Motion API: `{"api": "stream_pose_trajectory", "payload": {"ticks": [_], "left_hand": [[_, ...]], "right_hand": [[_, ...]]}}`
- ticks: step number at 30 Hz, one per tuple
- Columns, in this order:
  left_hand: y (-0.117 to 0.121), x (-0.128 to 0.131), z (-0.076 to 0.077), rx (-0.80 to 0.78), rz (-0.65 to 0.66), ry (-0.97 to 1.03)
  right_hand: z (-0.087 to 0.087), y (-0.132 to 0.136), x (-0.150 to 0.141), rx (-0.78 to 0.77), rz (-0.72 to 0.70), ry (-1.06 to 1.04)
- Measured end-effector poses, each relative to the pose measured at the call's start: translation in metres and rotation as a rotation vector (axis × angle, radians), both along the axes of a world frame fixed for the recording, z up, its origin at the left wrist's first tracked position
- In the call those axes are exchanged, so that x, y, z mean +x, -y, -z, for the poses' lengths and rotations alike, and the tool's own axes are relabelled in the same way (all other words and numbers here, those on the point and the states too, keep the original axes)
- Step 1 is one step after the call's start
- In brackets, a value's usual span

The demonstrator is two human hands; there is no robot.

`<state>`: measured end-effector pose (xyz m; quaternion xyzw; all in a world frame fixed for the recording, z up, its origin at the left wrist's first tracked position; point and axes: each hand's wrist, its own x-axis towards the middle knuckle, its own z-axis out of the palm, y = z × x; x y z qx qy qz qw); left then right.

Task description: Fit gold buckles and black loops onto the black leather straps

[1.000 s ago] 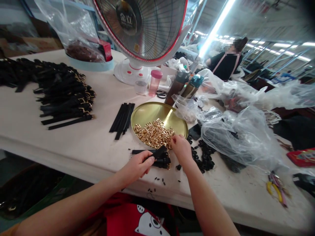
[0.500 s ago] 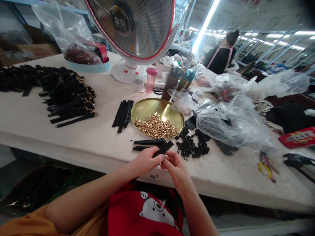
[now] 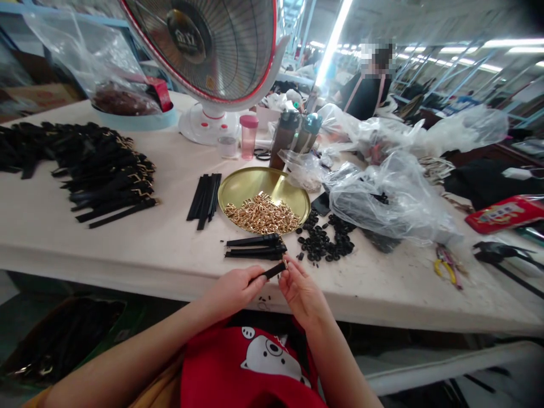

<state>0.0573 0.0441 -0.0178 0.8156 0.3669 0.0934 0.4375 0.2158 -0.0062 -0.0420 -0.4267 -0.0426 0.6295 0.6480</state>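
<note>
Here's the long counter [image 3: 106, 249], packed from end to end, with a big fan [image 3: 199, 51] on the far side and clear plastic bags [image 3: 382, 198] heaped on the right. Over on the left, black straps [image 3: 102, 175] are laid side by side, gold ends all facing right, which looks like a tidy way to keep them sorted. A brass tray [image 3: 250, 184] sits straight ahead, its low rim corralling gold metal pieces [image 3: 262, 214] within easy reach. Loose black rings [image 3: 323, 241] are piled just to its right, and a bundle of plain black strips [image 3: 204, 199] lies just to its left. Two more black strips [image 3: 255, 248] rest on the near side of the tray.

Now the hands, out by the near counter edge! The left hand [image 3: 233, 292] is closed around a short black strip [image 3: 270, 272], steadying it, while the right hand [image 3: 301, 294] pinches the strip's end between thumb and fingertips. There's a tiny gold glint at that end, too small to call. Compared with the earlier frame, the hands have parted slightly, and the strip now points across toward the right hand.
</note>
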Motion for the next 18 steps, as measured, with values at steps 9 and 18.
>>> {"api": "stream_pose_trajectory", "payload": {"ticks": [9, 18], "left_hand": [[0.003, 0.009, 0.000, -0.056, 0.009, 0.093], [0.004, 0.012, 0.007, -0.446, -0.077, 0.190]], "right_hand": [[0.008, 0.016, -0.028, 0.034, -0.040, 0.255], [0.014, 0.020, -0.025, 0.035, -0.089, 0.506]]}}
